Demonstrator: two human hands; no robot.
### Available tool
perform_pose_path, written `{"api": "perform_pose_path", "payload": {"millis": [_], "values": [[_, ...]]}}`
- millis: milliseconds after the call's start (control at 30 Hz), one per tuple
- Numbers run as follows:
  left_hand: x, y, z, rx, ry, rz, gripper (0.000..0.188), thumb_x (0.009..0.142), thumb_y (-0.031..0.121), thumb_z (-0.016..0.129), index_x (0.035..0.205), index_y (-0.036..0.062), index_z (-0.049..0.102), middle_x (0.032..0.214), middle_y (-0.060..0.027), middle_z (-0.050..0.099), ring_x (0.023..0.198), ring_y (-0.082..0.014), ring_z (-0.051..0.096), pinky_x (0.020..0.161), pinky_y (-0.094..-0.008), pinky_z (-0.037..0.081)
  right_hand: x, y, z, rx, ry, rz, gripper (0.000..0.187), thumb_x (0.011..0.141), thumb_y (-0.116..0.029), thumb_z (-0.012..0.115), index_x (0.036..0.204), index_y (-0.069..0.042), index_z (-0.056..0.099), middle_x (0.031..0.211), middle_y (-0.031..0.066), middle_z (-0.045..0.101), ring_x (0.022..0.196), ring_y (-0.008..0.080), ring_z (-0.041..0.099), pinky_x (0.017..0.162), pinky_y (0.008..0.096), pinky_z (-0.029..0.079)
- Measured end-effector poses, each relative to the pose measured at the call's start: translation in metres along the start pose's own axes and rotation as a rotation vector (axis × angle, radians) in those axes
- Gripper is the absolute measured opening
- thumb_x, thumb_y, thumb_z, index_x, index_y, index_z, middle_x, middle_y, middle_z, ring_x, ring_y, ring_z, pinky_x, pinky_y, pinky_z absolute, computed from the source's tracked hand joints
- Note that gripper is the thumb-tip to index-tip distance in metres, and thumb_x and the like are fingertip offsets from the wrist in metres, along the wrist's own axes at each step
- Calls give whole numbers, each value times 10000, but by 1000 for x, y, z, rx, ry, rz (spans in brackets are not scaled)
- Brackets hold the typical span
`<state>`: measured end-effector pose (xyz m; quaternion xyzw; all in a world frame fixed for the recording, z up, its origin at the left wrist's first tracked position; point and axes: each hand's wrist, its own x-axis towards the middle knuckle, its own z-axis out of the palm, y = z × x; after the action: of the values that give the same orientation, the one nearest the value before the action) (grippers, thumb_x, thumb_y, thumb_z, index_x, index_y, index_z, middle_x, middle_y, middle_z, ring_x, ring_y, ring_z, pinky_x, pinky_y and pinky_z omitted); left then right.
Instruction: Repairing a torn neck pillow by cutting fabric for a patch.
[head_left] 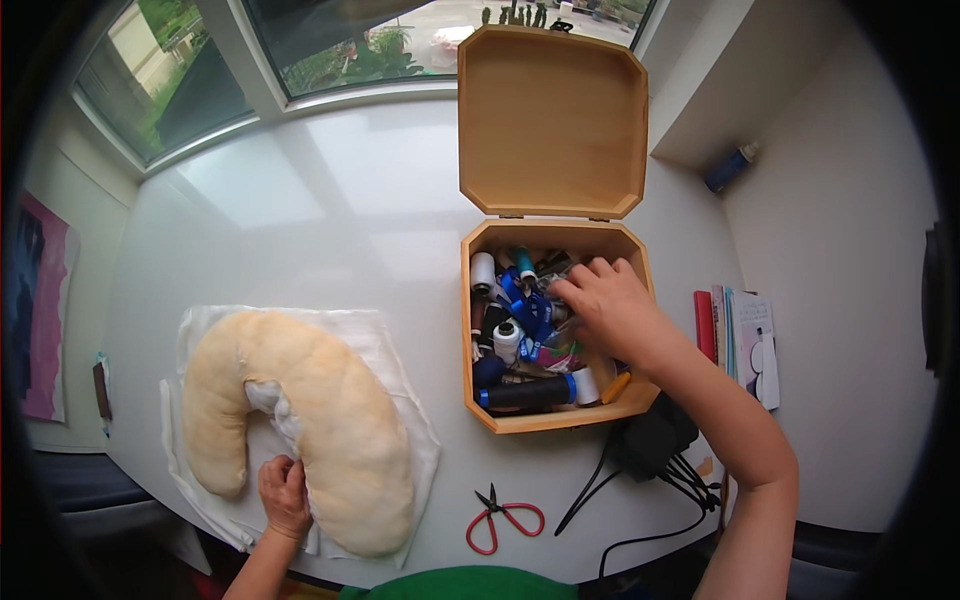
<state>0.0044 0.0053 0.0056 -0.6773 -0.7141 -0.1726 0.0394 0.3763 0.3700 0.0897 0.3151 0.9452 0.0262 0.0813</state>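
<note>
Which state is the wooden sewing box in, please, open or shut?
The wooden sewing box is open: its hinged lid is tipped back, and the right hand is inside, among thread spools.

Windows point(205, 95) line the far edge of the white table point(290, 245), showing greenery point(385, 58); daylight gleams on its far half; pale walls point(840, 230) rise at the left and right edges
</note>
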Motion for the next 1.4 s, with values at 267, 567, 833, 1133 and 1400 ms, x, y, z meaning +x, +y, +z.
{"api": "perform_pose_path", "payload": {"millis": [267, 567, 833, 1133, 1400], "values": [[-3, -4, 0, 2, -43, 1, 344, 721, 30, 605, 1064, 6, 589, 940, -156, 511, 778, -339, 507, 679, -439, 406, -47, -8, 5, -25, 220, -60, 120, 795, -124, 629, 914, -132, 637, 944, 17, 619, 961, 209, 570, 842, 360, 432], [0, 0, -2, 3, -28, 7, 328, 732, 33, 603, 1059, 2, 587, 942, -160, 509, 776, -341, 503, 685, -447, 405, -60, -5, -1, 93, 213, -72, 137, 782, -108, 624, 916, -130, 641, 932, 30, 608, 953, 221, 574, 864, 371, 442], [1, -1, -1, -11, -8, 10, 326, 738, 26, 615, 1062, 8, 585, 944, -158, 511, 773, -340, 507, 679, -447, 407, -56, 8, -16, 333, 7, -71, 293, 813, -270, 726, 1061, -115, 713, 1064, 56, 672, 1061, 237, 581, 993, 388, 379], [0, -2, -1, -7, -25, 0, 333, 738, 27, 618, 1068, 18, 576, 934, -156, 511, 766, -337, 509, 671, -444, 409, -26, -1, -35, 418, -92, 110, 388, 843, -299, 726, 1170, -99, 662, 1146, 116, 660, 1167, 253, 561, 1040, 401, 365], [2, 0, -1, -15, -19, 3, 331, 733, 17, 621, 1061, 22, 575, 933, -156, 515, 765, -335, 507, 670, -444, 411, 28, -26, -7, 209, 111, -141, 526, 773, -247, 750, 1275, -191, 603, 1354, 147, 517, 1217, 326, 513, 1004, 429, 425]]}}
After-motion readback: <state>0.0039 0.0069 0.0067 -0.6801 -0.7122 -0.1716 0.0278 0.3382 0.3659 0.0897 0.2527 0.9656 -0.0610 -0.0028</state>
